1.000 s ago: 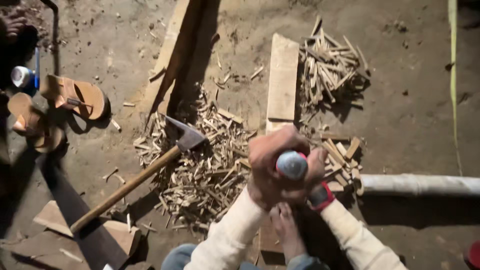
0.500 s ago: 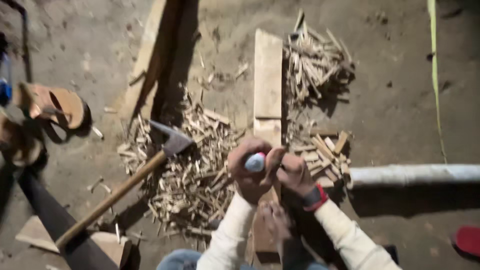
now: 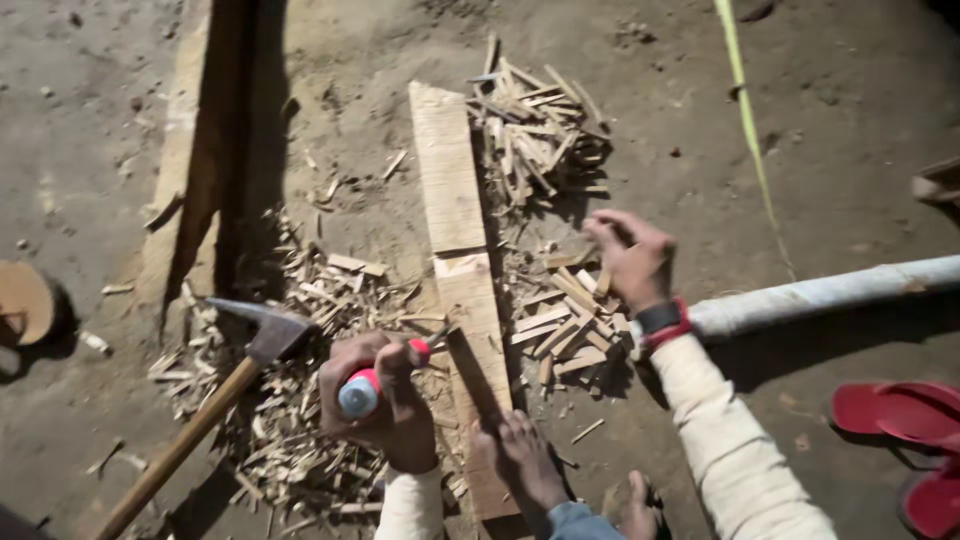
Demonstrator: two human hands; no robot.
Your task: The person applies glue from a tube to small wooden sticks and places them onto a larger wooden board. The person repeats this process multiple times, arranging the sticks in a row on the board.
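A moment ago both my hands met on the red-handled, white-capped tool (image 3: 372,382); now my left hand (image 3: 385,405) alone is clenched round it beside the long pale wooden plank (image 3: 462,270), so it is free to work one-handed. My right hand (image 3: 630,258), fingers curled, reaches over the split wood sticks (image 3: 565,325). A wooden-handled axe (image 3: 225,385) lies on the dirt floor (image 3: 850,120).

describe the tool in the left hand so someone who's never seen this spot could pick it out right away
Start at the long pale plank lying on the dirt. Just left of its near end, the left hand grips a tool with a red and pale blue handle. Unlike the wooden-handled hammer beside it, it is short and brightly coloured.
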